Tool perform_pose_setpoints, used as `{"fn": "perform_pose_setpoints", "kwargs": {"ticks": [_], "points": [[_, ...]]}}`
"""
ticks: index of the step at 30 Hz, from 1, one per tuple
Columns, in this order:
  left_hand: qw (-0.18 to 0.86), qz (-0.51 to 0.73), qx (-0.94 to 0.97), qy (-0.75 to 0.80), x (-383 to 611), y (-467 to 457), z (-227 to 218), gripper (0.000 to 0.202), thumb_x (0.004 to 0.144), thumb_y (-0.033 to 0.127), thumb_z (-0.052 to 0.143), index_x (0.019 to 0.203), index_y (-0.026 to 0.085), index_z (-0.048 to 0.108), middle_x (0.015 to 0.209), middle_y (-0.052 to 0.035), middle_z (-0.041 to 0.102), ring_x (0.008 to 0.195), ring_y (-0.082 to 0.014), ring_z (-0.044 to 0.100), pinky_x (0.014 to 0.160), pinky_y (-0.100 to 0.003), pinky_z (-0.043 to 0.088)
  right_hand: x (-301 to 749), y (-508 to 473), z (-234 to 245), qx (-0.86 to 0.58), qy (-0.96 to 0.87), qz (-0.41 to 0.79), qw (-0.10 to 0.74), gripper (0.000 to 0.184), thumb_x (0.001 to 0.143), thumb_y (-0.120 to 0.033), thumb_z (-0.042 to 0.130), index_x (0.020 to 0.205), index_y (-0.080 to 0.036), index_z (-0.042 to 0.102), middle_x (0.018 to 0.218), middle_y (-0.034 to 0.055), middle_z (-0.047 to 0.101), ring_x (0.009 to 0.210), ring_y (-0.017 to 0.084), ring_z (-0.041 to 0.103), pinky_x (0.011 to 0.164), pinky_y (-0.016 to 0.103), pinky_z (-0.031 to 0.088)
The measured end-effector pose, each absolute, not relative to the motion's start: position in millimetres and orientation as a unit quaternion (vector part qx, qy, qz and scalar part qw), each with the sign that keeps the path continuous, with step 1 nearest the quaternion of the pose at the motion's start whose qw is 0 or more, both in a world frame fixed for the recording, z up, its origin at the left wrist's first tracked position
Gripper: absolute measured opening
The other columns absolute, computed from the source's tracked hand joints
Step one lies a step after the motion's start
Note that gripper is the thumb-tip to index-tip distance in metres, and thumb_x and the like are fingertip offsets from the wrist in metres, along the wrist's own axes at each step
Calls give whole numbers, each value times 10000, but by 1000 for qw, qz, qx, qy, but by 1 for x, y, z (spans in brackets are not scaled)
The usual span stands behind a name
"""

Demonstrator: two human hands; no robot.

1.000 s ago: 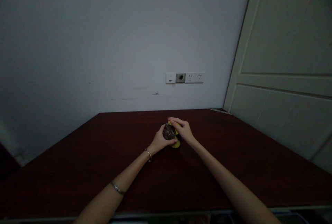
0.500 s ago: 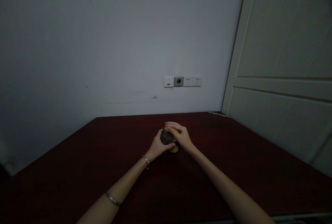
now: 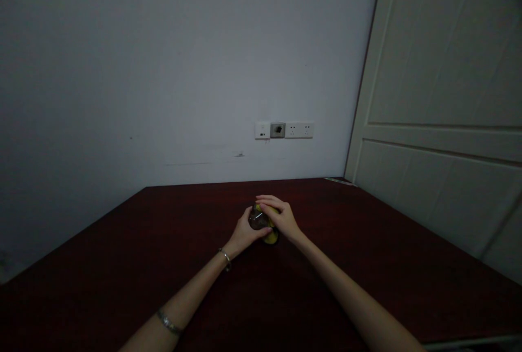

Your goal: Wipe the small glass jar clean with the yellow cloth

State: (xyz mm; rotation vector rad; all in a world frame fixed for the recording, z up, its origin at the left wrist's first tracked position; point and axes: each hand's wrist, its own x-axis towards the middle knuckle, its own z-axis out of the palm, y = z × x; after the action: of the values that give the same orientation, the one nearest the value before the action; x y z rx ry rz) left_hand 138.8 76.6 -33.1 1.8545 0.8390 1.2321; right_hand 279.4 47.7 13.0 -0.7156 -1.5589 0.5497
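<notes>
Since the left hand [image 3: 243,230] grips the dark, glossy rounded object [image 3: 258,220] between thumb and curved fingers, a loosened hold could let it slip. Yellow parts [image 3: 271,238] show below that thumb and under the right hand's [image 3: 284,218] partly curled fingers; whether these pinch or merely touch, I cannot tell. Beneath lies the tabletop [image 3: 122,254].

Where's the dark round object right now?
Just below the middle of the head view, the dark round object is in the left hand, with the right hand at its right.
</notes>
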Motion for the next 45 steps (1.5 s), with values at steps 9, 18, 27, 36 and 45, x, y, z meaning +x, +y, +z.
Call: {"fn": "perform_pose_setpoints", "kwargs": {"ticks": [9,18,27,36,45], "points": [[381,497,704,335,141,81,-36,618,582,338,748,1099,135,475,1057,-101,605,964,-218,583,866,-350,449,281,48,12,-304,-687,235,616,168,773,-306,599,865,-233,720,1024,68,667,984,204,600,896,362,455],[337,448,758,334,137,68,-27,721,551,362,765,1165,162,445,1081,-90,604,983,-223,577,870,-339,445,282,56,13,-338,-657,250,626,181,772,-307,594,863,-213,719,972,75,686,947,208,616,891,371,456],[307,435,762,369,138,65,-24,674,569,374,743,1136,158,449,1044,-85,614,944,-222,592,829,-347,462,282,45,16,-287,-722,206,594,147,780,-266,593,848,-228,718,998,64,669,956,190,606,883,353,457],[323,444,764,339,137,64,-22,700,548,355,761,1150,166,457,1072,-81,609,991,-224,573,895,-363,436,286,58,15,-326,-666,268,615,225,775,-369,585,854,-204,716,937,75,695,928,209,623,868,372,471],[358,500,720,322,139,76,-33,611,588,307,739,1116,145,477,1042,-87,611,959,-219,585,862,-351,450,277,43,13,-279,-727,180,601,163,785,-287,586,882,-256,713,1026,54,661,977,189,598,882,355,462]]}}
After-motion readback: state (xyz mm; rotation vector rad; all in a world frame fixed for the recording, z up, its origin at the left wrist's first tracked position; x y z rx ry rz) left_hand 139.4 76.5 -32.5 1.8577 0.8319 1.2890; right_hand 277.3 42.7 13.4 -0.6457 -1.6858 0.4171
